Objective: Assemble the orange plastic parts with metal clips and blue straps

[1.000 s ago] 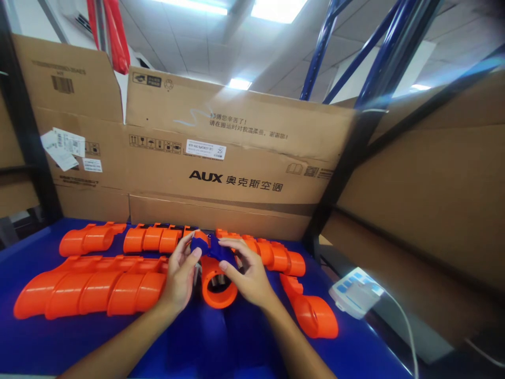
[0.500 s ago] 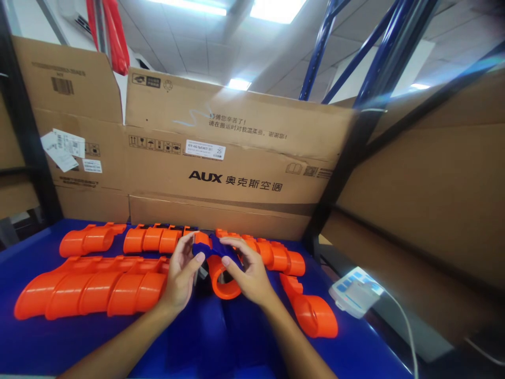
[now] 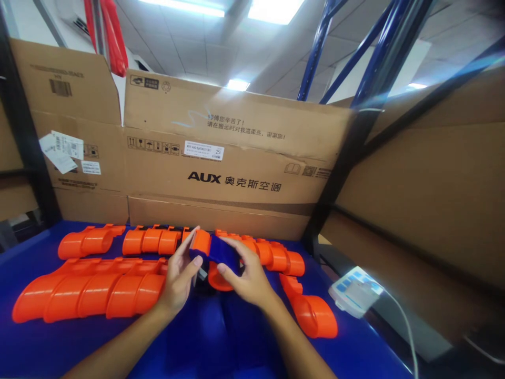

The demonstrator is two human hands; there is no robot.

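I see both bare hands near the lower centre of the frame, raised over the blue surface (image 3: pixel 221 347) and meeting at one orange-and-blue piece (image 3: pixel 202 242), which sits between them just below the middle of the picture. The left hand (image 3: pixel 180 281) grips its left end, thumb on the near side and fingers behind, bent narrowly around the orange top and its dark blue edge. The right hand (image 3: pixel 252 271) holds the blue part (image 3: pixel 224 253) of it, thumb pressed to the near face and fingers laid over the top. Under that blue part I make out a curved orange section (image 3: pixel 220 279), partly hidden by the right thumb; I cannot tell how the two join. Close by the left thumb shows a small greyish bit, too blurred for me to name. At lower left I have a long row of orange rings (image 3: pixel 92 295) lying side by side, with an orange pair (image 3: pixel 84 243) and a shorter orange group (image 3: pixel 152 241) behind it. Another orange row (image 3: pixel 274 257) runs just beyond the right hand, and a single orange piece (image 3: pixel 315 316) lies at lower right, near a white-and-blue device (image 3: pixel 355 292) with a pale cable (image 3: pixel 406 323). Printed cardboard (image 3: pixel 229 205) stands across the back.
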